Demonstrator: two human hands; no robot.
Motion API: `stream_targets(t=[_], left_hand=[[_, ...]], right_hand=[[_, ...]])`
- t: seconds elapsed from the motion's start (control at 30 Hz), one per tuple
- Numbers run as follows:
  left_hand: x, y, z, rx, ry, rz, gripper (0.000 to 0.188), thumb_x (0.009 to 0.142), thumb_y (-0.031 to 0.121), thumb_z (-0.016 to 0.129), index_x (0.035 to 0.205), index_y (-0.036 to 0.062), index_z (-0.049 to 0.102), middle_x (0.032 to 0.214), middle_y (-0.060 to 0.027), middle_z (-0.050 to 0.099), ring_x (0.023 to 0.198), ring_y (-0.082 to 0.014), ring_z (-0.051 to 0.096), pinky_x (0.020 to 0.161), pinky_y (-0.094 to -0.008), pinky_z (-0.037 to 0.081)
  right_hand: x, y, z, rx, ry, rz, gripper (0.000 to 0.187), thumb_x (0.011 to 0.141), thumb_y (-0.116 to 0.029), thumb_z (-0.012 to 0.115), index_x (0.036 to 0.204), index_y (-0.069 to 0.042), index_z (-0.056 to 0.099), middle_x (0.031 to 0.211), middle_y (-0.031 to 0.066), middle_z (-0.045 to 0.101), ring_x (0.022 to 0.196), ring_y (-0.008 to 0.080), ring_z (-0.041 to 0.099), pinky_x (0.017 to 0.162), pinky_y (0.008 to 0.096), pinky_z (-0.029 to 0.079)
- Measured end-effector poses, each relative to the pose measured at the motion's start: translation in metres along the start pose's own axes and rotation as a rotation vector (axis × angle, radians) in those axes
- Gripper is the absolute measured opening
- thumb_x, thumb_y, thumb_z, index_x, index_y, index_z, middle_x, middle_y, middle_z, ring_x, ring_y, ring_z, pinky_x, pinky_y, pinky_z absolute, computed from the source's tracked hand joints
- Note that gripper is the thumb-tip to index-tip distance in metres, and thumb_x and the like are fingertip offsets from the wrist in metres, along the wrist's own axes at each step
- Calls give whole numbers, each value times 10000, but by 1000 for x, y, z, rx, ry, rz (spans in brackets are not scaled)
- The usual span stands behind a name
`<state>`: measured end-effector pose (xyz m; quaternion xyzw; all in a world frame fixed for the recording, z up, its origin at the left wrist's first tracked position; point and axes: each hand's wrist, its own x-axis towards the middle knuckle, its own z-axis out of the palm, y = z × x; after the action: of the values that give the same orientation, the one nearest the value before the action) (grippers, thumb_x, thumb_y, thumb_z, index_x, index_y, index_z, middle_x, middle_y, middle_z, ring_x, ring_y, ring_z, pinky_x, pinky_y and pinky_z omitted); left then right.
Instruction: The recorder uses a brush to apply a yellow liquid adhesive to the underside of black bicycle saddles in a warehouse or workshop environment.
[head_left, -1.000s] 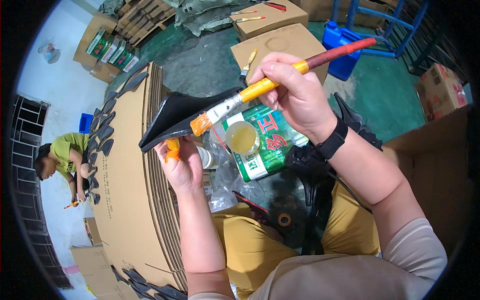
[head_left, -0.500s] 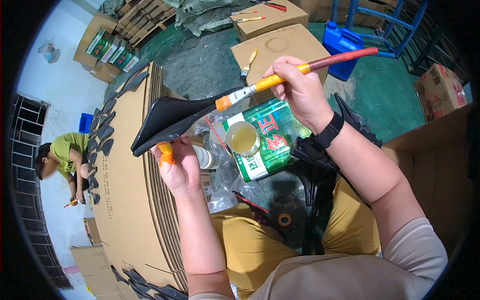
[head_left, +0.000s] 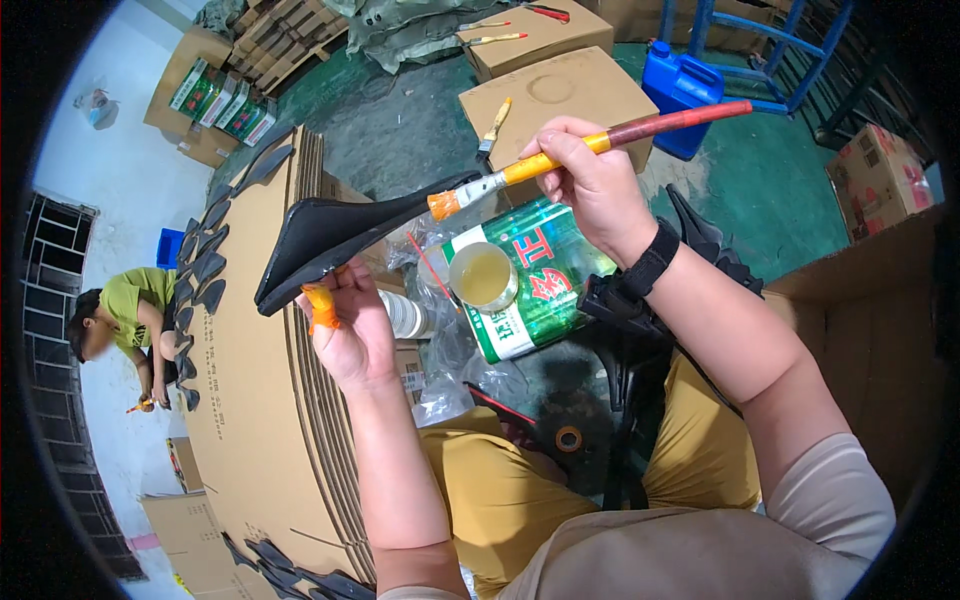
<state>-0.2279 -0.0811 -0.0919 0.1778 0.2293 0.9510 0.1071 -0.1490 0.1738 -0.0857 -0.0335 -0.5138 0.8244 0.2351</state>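
My left hand [head_left: 348, 325], with an orange cot on one finger, holds up a black pointed sole-shaped piece [head_left: 335, 235] by its underside. My right hand [head_left: 592, 185] grips a paintbrush [head_left: 590, 148] with a yellow and dark red handle; its orange bristles touch the narrow tip of the black piece. Below the brush lies a green tin can [head_left: 525, 275] on its side with an open round mouth showing yellowish glue.
A tall stack of cardboard sheets [head_left: 255, 400] at my left carries several black pieces along its edges. Cardboard boxes [head_left: 560, 90] with spare brushes, a blue jerrycan [head_left: 682, 85], and black pieces by my right knee [head_left: 700, 240]. Another person [head_left: 125, 315] crouches at far left.
My right hand drew the brush up and to the right along the black piece, from its middle toward the narrow tip. The left hand tilted the piece slightly.
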Motion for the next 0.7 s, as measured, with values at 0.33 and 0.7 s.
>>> stream_targets(t=[0.33, 0.7], left_hand=[[4, 12, -7, -112, 115, -6, 249, 904, 187, 509, 1048, 4, 596, 1046, -143, 617, 1048, -275, 540, 972, -440, 409], [4, 21, -12, -151, 472, 38, 204, 911, 129, 464, 1014, -24, 553, 1016, -148, 579, 1029, -276, 527, 935, -409, 419]], right_hand=[[3, 3, -5, -31, 85, -26, 206, 878, -217, 540, 809, -33, 600, 652, 4, 536, 529, 45, 470, 482, 170, 372], [4, 9, -9, -118, 88, -76, 199, 874, -214, 542, 798, -37, 594, 700, 8, 562, 544, 43, 477, 485, 174, 380]])
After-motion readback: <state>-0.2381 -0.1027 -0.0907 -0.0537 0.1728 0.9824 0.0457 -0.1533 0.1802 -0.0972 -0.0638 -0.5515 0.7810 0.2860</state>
